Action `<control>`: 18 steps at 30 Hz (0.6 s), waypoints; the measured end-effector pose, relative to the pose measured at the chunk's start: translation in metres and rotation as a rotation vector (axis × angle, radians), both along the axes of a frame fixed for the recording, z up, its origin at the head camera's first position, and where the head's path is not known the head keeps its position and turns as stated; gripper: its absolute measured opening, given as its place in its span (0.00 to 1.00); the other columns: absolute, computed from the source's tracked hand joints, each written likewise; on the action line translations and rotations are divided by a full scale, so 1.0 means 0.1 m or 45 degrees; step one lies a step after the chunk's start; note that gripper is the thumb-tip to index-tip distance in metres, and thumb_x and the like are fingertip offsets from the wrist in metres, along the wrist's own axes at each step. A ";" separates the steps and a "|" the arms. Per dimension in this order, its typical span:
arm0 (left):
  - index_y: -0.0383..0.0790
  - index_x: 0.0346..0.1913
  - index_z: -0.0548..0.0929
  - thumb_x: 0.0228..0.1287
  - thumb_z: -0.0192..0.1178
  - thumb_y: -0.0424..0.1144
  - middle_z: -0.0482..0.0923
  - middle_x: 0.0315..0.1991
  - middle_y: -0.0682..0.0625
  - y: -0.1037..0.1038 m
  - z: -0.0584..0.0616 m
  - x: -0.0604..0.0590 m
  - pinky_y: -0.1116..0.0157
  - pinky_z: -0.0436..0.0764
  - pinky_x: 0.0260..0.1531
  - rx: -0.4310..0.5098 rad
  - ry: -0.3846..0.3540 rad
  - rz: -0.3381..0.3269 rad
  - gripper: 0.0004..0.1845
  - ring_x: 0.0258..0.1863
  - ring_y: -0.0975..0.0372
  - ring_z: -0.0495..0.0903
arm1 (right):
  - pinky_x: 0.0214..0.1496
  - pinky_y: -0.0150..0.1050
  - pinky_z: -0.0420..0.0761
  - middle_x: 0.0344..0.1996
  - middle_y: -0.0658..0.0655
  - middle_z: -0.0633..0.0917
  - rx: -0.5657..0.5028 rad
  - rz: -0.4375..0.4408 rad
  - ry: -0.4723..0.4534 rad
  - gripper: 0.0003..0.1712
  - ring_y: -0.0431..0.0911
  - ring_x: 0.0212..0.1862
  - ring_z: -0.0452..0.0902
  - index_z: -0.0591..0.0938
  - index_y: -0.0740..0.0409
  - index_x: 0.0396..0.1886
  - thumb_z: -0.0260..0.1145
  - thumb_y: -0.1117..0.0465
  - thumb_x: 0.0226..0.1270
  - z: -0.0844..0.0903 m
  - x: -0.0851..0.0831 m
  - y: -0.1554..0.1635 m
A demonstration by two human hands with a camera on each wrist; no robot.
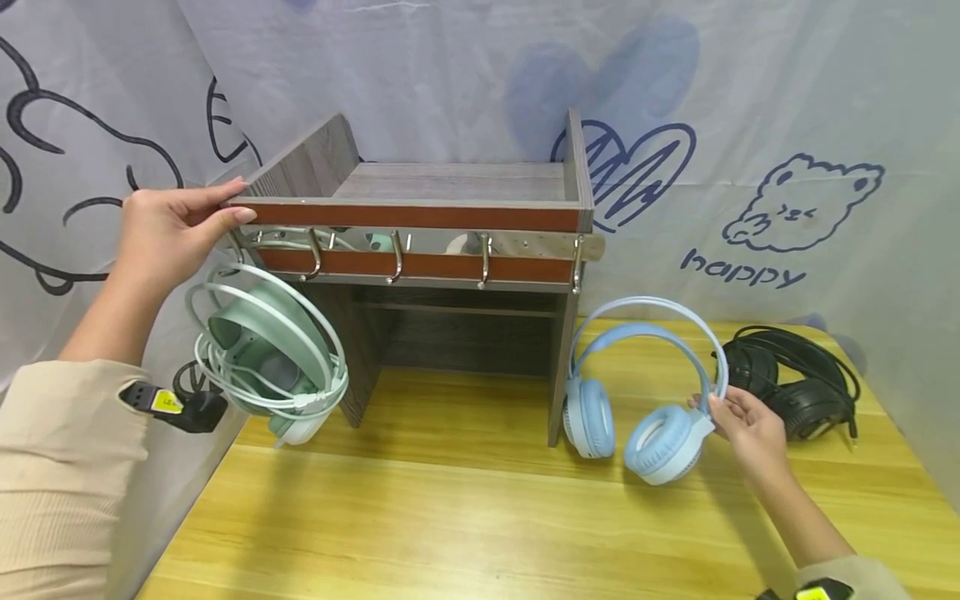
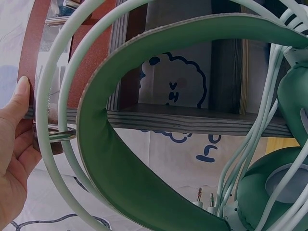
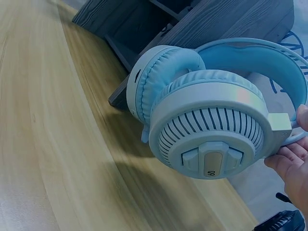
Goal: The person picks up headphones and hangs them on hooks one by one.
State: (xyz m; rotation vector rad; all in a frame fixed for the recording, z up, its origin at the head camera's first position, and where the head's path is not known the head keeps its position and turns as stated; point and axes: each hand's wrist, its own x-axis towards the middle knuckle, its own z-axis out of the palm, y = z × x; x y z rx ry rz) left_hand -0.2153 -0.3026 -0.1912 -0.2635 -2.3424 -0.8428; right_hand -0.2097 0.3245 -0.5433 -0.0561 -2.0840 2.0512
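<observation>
Blue headphones [image 1: 648,392] pinched by right hand [image 1: 750,427]; left hand [image 1: 168,233] grips rack [image 1: 420,218]

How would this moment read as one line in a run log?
left hand: grips rack corner | green headphones: on hook | right hand: holds blue headphones | black headphones: on table

grey matt wood-grain shelf [image 1: 450,179] is fitted with shiny metal hooks [image 1: 396,258]; glossy yellow wooden table [image 1: 465,508]; smooth plastic blue headphones [image 1: 645,392], padded cups.
</observation>
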 end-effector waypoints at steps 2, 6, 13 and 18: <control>0.36 0.50 0.81 0.56 0.66 0.40 0.76 0.42 0.78 0.00 0.00 0.00 0.89 0.66 0.23 0.001 -0.007 0.003 0.19 0.27 0.94 0.70 | 0.44 0.31 0.80 0.42 0.54 0.86 -0.023 0.010 0.024 0.28 0.42 0.44 0.84 0.71 0.67 0.58 0.62 0.54 0.64 -0.01 0.02 0.01; 0.36 0.50 0.81 0.56 0.65 0.41 0.77 0.43 0.75 0.00 0.01 0.01 0.89 0.66 0.23 0.009 -0.024 0.000 0.19 0.28 0.94 0.70 | 0.43 0.33 0.80 0.42 0.54 0.86 -0.047 0.005 0.055 0.26 0.43 0.43 0.84 0.71 0.68 0.57 0.61 0.56 0.65 -0.02 0.06 0.03; 0.34 0.50 0.80 0.57 0.65 0.41 0.77 0.44 0.73 0.02 0.02 0.02 0.89 0.68 0.26 0.021 -0.031 -0.011 0.20 0.29 0.94 0.70 | 0.45 0.34 0.80 0.43 0.58 0.85 -0.101 0.026 0.090 0.25 0.46 0.45 0.83 0.71 0.69 0.57 0.61 0.58 0.66 -0.02 0.11 0.06; 0.35 0.51 0.81 0.56 0.65 0.41 0.77 0.43 0.74 0.01 0.02 0.01 0.89 0.68 0.25 0.021 -0.033 -0.010 0.20 0.28 0.94 0.71 | 0.46 0.35 0.79 0.44 0.59 0.85 -0.158 0.081 0.140 0.22 0.47 0.46 0.83 0.71 0.70 0.57 0.59 0.62 0.67 -0.02 0.16 0.08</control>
